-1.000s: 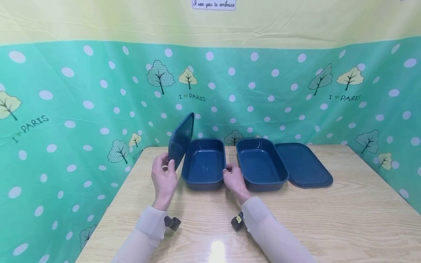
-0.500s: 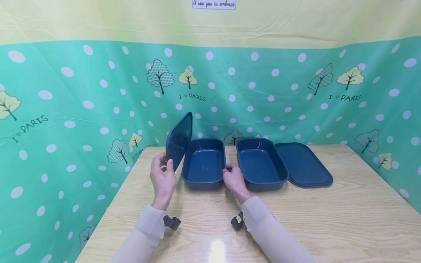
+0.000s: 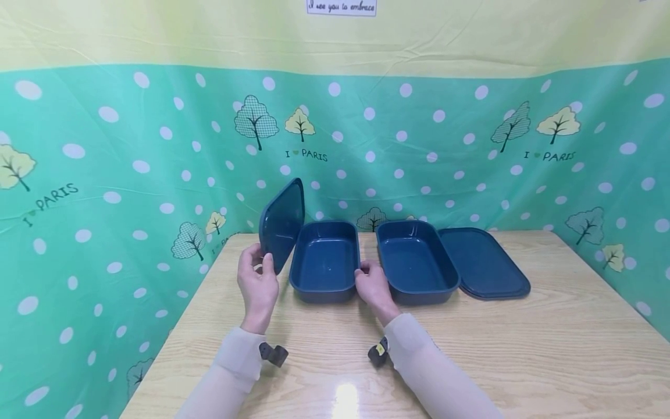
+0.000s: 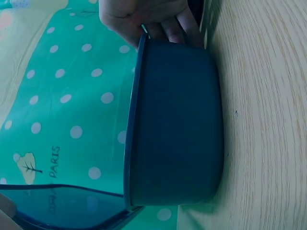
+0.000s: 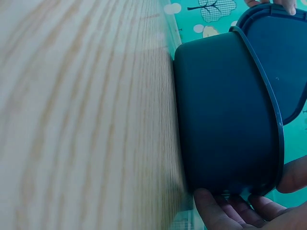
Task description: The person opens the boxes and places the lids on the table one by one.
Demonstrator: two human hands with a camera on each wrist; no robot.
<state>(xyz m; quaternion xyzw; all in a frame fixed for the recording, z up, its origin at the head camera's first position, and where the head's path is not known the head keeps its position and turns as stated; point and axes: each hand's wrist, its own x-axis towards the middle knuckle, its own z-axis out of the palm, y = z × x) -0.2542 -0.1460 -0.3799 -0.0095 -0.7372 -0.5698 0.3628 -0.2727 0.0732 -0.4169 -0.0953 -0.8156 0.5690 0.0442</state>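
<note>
My left hand [image 3: 259, 288] holds a dark blue lid [image 3: 282, 224] by its near edge, thumb on one face and fingers behind. The lid stands tilted up at the left side of an open dark blue food container [image 3: 325, 262], which rests on the table. At that container's right side, my right hand [image 3: 373, 289] grips it. In the right wrist view the right hand's thumb [image 5: 293, 176] is at the rim and its fingertips [image 5: 204, 199] lie along the outer wall. The left wrist view has the container's near wall [image 4: 175, 124], with the lid [image 4: 62, 206] below left.
A second open blue container [image 3: 416, 262] stands just right of my right hand. Beside it a matching lid [image 3: 484, 265] lies flat, partly behind that container's edge. A polka-dot cloth [image 3: 439, 169] hangs behind the wooden table [image 3: 324, 343].
The left hand has drawn the lid slightly left, away from the container, and its face has turned more toward the head camera. The right hand and both containers stay put.
</note>
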